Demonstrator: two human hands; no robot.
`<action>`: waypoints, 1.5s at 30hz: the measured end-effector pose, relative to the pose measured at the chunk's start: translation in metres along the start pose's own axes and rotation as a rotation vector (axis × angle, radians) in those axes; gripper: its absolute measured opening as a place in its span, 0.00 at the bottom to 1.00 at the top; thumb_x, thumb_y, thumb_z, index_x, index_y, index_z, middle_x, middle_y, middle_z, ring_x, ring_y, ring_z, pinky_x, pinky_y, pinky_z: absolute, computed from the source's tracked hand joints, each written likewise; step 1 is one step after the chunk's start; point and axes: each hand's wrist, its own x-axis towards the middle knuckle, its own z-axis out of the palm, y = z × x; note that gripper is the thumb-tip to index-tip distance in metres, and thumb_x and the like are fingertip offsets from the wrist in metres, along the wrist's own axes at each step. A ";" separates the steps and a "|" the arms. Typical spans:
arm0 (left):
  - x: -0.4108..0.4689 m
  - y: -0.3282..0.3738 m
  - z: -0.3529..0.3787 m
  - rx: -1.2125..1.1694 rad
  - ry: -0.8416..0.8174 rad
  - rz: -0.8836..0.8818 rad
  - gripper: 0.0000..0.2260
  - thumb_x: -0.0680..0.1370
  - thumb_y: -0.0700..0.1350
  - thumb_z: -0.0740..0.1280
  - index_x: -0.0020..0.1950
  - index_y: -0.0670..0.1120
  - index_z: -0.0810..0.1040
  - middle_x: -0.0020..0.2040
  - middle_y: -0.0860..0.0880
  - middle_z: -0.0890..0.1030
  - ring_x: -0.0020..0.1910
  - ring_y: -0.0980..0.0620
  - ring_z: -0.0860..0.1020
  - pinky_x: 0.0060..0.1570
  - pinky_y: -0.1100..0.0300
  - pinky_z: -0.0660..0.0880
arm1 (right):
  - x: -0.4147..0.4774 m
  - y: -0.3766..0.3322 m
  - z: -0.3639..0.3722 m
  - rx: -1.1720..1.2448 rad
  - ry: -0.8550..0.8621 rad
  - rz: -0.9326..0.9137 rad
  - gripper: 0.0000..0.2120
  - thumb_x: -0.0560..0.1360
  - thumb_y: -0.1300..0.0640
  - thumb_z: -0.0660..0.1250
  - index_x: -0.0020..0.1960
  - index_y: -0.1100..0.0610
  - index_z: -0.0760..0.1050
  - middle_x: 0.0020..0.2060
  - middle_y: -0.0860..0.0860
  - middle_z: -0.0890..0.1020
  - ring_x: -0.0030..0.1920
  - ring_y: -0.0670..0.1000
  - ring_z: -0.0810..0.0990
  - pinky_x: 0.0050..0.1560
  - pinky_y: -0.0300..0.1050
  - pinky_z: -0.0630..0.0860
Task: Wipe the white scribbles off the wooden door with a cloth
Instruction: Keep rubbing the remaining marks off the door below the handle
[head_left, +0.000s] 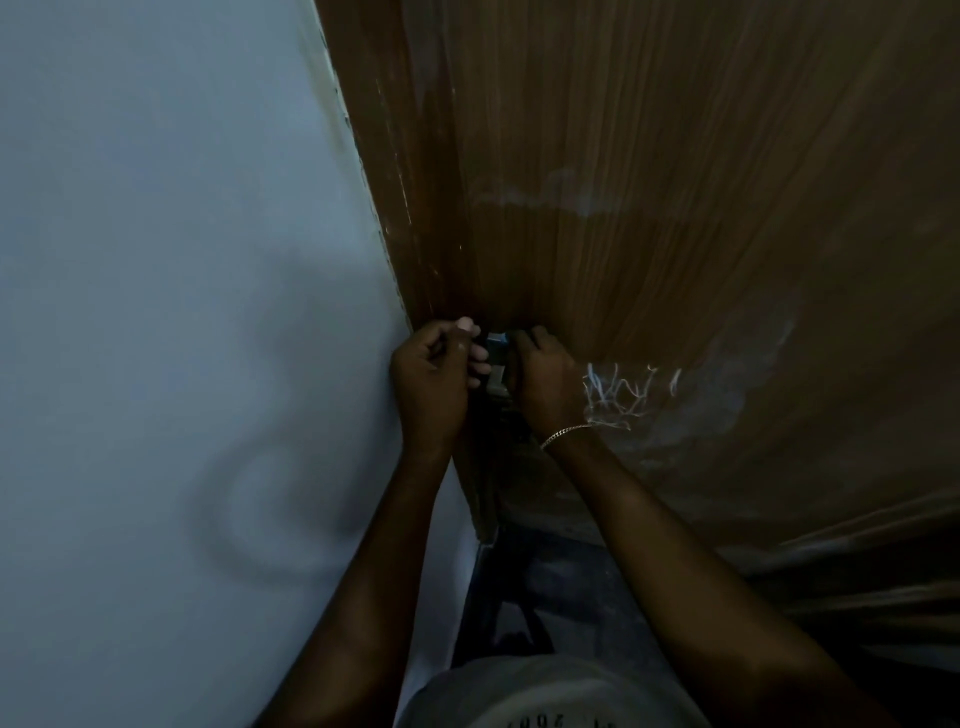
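Note:
The wooden door (675, 156) fills the right and top of the head view. White scribbles (618, 395) sit low on it, just right of my right wrist. Paler smeared patches show to their right (727, 384) and higher up (535, 195). My left hand (436, 374) and my right hand (545, 379) meet at the door's left edge. Both have curled fingers closed on a small grey object (496, 358) between them. It is mostly hidden and dim, so I cannot tell whether it is a cloth or a door fitting.
A pale blue-grey wall (182, 312) takes up the whole left side, meeting the brown door frame (395, 208). A dark floor (545, 597) lies below between my forearms. My light shirt (545, 696) shows at the bottom edge.

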 end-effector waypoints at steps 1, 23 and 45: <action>-0.001 0.000 0.002 -0.004 -0.006 -0.006 0.09 0.82 0.45 0.65 0.48 0.43 0.83 0.36 0.47 0.83 0.33 0.52 0.82 0.33 0.63 0.78 | -0.001 0.000 -0.001 0.021 -0.015 -0.008 0.16 0.74 0.60 0.69 0.62 0.58 0.76 0.54 0.56 0.80 0.51 0.54 0.81 0.48 0.47 0.81; -0.003 0.000 0.013 -0.017 -0.026 -0.006 0.10 0.82 0.44 0.65 0.48 0.41 0.83 0.35 0.48 0.83 0.32 0.54 0.81 0.31 0.64 0.78 | -0.023 0.026 -0.021 -0.232 0.000 0.092 0.04 0.74 0.58 0.70 0.49 0.52 0.80 0.41 0.50 0.83 0.35 0.52 0.83 0.31 0.38 0.61; -0.005 -0.009 0.021 -0.005 -0.098 0.021 0.09 0.82 0.46 0.65 0.46 0.47 0.83 0.36 0.48 0.83 0.34 0.53 0.82 0.33 0.65 0.77 | -0.068 0.101 -0.037 0.031 0.214 0.271 0.04 0.78 0.58 0.66 0.53 0.53 0.76 0.46 0.51 0.81 0.43 0.50 0.80 0.41 0.39 0.74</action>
